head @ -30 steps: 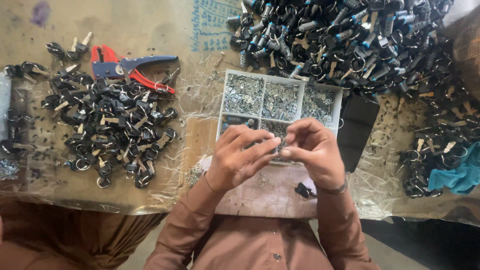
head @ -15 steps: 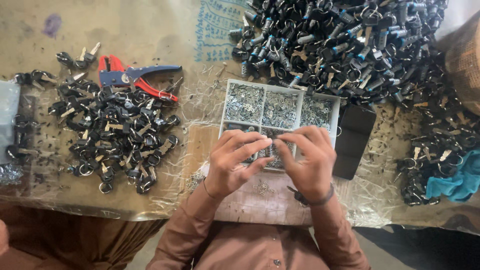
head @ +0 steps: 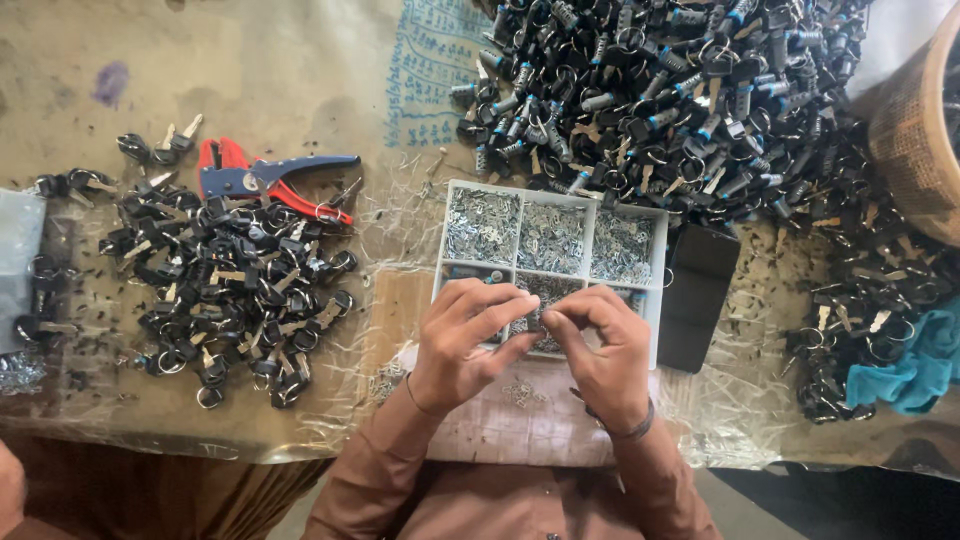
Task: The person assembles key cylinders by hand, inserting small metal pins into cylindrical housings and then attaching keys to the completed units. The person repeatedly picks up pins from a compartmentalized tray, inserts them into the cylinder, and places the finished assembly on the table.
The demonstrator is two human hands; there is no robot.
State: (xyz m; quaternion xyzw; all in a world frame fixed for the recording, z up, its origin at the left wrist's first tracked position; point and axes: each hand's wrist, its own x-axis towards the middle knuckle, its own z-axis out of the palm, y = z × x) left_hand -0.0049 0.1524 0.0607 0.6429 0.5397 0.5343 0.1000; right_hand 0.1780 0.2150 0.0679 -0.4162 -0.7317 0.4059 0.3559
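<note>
Bare left hand [head: 462,342], right hand [head: 600,345] fingertips pinched together over tray [head: 655,290].

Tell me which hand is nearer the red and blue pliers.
Left. The left hand is over the near edge of the white compartment tray, right of and below the red and blue pliers. The right hand sits farther right, beyond the left hand.

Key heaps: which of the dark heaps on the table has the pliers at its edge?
The left heap: red-and-blue pliers lie at its top edge. The larger heap sits beyond the tray, and the right heap has none.
</note>
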